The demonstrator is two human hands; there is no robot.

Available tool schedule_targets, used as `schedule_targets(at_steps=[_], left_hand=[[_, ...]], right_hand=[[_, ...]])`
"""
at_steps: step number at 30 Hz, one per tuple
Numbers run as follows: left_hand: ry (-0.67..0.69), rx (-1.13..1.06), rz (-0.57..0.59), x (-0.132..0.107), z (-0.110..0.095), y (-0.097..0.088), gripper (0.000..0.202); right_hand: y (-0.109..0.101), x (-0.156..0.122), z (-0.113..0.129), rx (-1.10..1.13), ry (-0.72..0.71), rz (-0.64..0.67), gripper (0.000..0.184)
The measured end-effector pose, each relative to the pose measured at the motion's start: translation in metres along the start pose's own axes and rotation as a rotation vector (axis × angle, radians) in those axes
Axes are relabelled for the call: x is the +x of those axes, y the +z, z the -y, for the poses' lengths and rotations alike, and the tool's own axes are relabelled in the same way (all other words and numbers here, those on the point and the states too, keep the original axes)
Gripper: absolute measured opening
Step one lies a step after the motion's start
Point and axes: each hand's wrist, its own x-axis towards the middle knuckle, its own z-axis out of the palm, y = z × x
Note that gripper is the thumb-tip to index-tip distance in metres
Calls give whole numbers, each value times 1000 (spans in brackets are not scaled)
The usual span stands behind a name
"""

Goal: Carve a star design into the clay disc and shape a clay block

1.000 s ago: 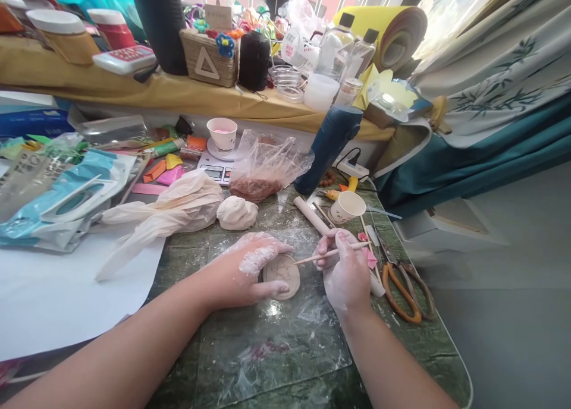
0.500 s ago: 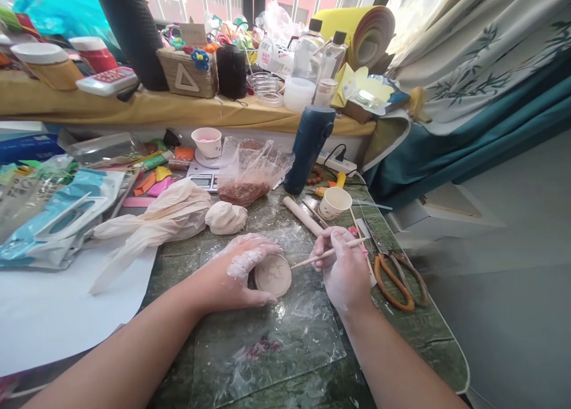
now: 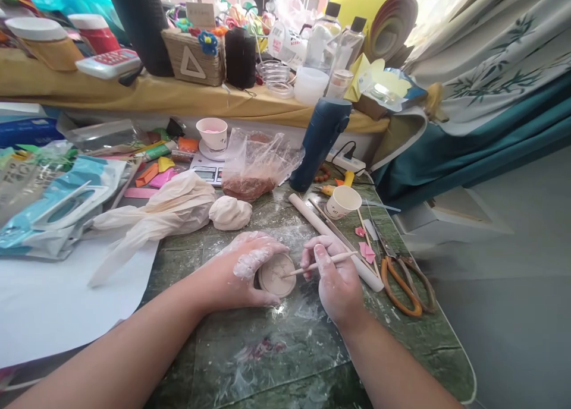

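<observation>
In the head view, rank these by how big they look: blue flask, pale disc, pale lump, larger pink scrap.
1. Blue flask, largest.
2. Pale disc and pale lump: too alike to rank, the disc being nearer the camera.
3. Larger pink scrap, smallest.

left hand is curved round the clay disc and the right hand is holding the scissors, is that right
Not quite: in the head view the right hand holds a thin stick, not the scissors. The left hand is curved round the clay disc, as you say.
</observation>
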Motion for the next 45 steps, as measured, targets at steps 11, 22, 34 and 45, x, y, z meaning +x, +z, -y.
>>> schedule_targets(at_steps=[11,22,34,45], left_hand=[[-24,-48,-9,0,-1,0,86],[-36,-57,-2,0,-2,-1,86],[-19,-42,-14,0,-1,-1,84],[-35,-40,-5,-2,2,1,88]], right_hand=[[0,-8,-1,-65,-69,8,24],[-3,-10,-1,-85,-75,9,23],[-15,-64,-5,-155,165,-89,30],[-17,-65,-7,-219,202,-78,42]])
